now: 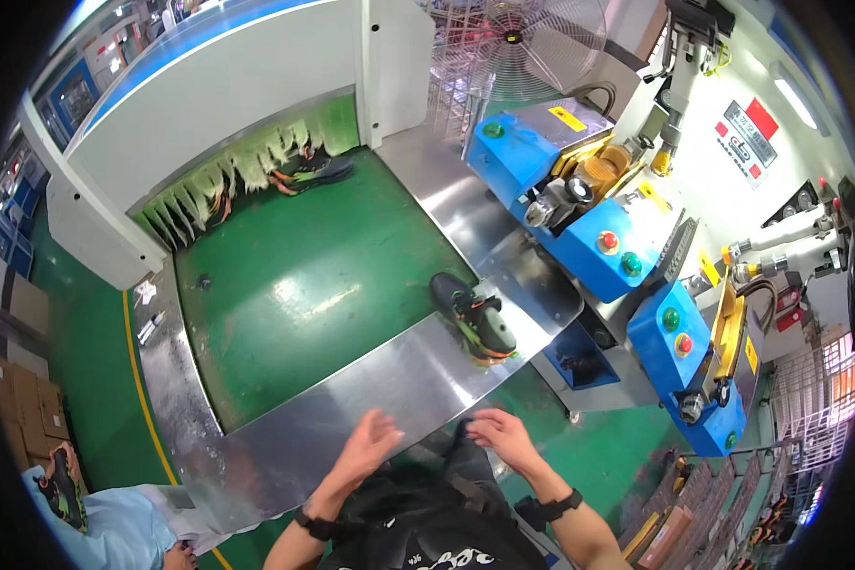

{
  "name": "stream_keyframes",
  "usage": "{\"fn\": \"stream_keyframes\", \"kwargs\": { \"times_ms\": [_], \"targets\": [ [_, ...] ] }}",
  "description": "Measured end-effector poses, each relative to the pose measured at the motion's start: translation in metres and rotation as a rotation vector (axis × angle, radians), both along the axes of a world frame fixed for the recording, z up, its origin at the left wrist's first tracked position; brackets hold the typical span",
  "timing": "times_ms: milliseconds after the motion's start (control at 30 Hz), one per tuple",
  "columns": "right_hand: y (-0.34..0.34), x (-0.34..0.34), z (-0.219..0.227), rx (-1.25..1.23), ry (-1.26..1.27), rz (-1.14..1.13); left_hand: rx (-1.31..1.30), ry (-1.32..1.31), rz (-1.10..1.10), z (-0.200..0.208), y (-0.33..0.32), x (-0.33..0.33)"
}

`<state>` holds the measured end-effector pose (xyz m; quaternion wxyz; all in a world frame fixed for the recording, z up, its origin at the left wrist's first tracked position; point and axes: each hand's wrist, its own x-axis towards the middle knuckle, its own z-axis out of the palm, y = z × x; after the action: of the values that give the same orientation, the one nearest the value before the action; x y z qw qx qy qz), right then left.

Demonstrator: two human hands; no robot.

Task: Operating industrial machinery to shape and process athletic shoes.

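My left hand (371, 445) is open, its fingers spread over the near edge of the steel ledge (342, 375). My right hand (500, 435) hovers to its right, fingers loosely bent and apart, with dark cloth close to its fingertips. Neither hand appears to hold anything. Beyond my right hand, a dark shoe with orange and green trim (456, 296) stands at the ledge's right end, next to the green conveyor belt (304, 294). A grey, rounded piece (496, 331) sits at the shoe's near end.
Several shoes (318, 171) lie under the fringed curtain (247, 166) of a white tunnel. Blue machines with buttons (603, 247) stand at right, before a large fan (513, 38). At lower left, a person in a light-blue sleeve (128, 527) is beside another shoe (64, 489). Racks (712, 513) stand lower right.
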<state>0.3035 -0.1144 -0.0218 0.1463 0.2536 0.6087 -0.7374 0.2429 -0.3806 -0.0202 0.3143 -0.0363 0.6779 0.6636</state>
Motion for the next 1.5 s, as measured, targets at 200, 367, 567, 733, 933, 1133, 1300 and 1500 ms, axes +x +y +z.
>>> {"fn": "stream_keyframes", "kwargs": {
  "times_ms": [200, 367, 567, 733, 933, 1133, 1300, 1500],
  "targets": [
    [0.116, 0.024, -0.023, 0.079, -0.115, -0.251, -0.193, -0.016, 0.197, -0.038, 0.227, -0.092],
    [0.177, 0.043, -0.051, -0.070, -0.156, -0.278, -0.532, 0.285, 0.537, -0.085, 0.315, -0.123],
    [0.228, 0.020, -0.036, -0.060, -0.101, -0.098, 0.422, -0.211, 0.538, -0.030, 0.182, -0.106],
    [0.194, -0.064, 0.025, 0.019, 0.007, 0.177, 0.176, -0.021, 0.794, -0.009, 0.070, -0.015],
    [0.013, -0.182, 0.157, 0.119, 0.768, 0.912, -0.330, 0.223, 0.955, -0.001, -0.014, 0.042],
    [-0.154, -0.194, 0.290, -0.092, 1.572, 1.318, -0.331, 0.018, 1.075, -0.014, -0.054, 0.066],
    [-0.205, -0.239, 0.264, -0.215, 1.645, 1.104, -0.627, 0.154, 0.847, -0.006, -0.096, 0.034],
    [-0.190, -0.330, 0.197, 0.096, 1.209, 0.890, -0.701, 0.387, 0.472, -0.028, -0.154, -0.118]
  ]
}}
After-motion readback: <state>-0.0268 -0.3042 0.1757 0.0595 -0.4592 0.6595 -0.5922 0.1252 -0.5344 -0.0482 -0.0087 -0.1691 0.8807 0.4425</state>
